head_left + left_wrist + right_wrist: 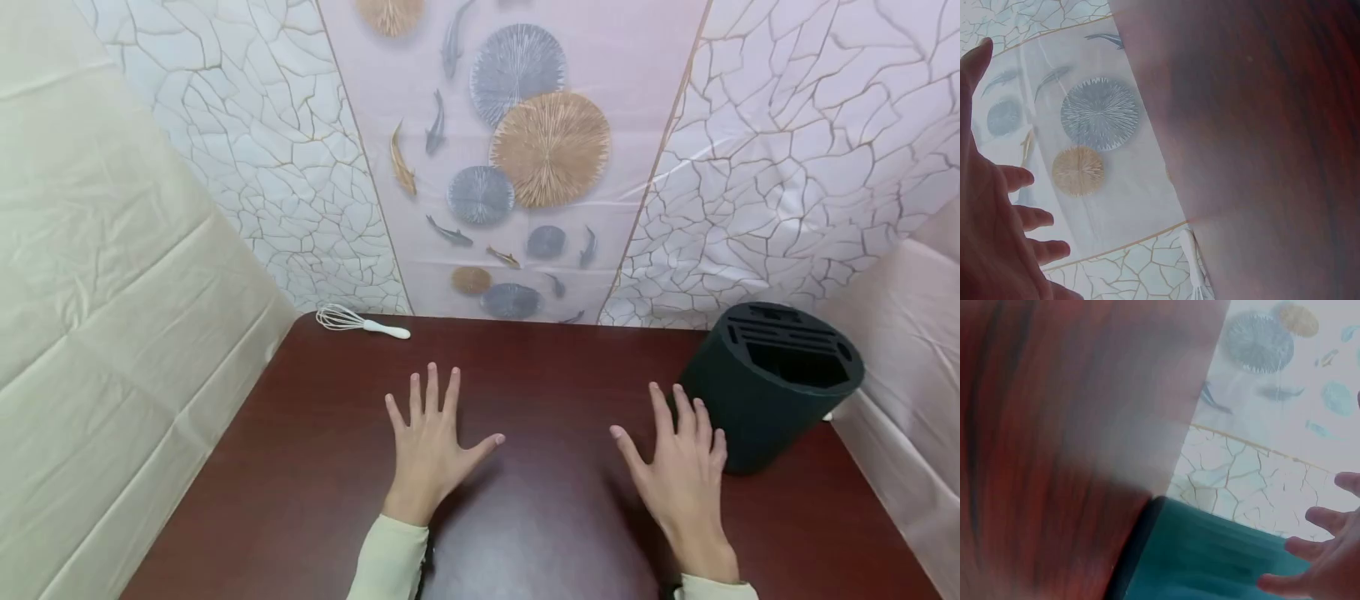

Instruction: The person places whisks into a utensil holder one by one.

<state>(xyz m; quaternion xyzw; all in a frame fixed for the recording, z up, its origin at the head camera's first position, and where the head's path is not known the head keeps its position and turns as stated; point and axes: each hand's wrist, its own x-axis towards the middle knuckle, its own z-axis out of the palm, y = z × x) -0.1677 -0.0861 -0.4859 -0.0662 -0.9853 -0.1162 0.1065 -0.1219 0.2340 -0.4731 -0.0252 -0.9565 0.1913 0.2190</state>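
My left hand [430,454] is held over the dark red table with fingers spread and nothing in it. Beyond it, at the back left edge, lies a whisk [365,322] with a white handle; the handle [1191,257] also shows low in the left wrist view. My right hand [681,479] hovers with straight, parted fingers, holding nothing. Just beside its fingertips stands a dark green knife block [742,408], oval, with slots and a larger opening in its black top. In the right wrist view the block's green side [1210,556] fills the bottom, overlapped by the fingers.
The glossy brown-red table [525,383] runs back to a patterned wall covering [547,167] with round shapes and fish. Beige cloth [135,317] closes off the left side and more cloth [911,350] the right. A small white bit [827,416] shows behind the block.
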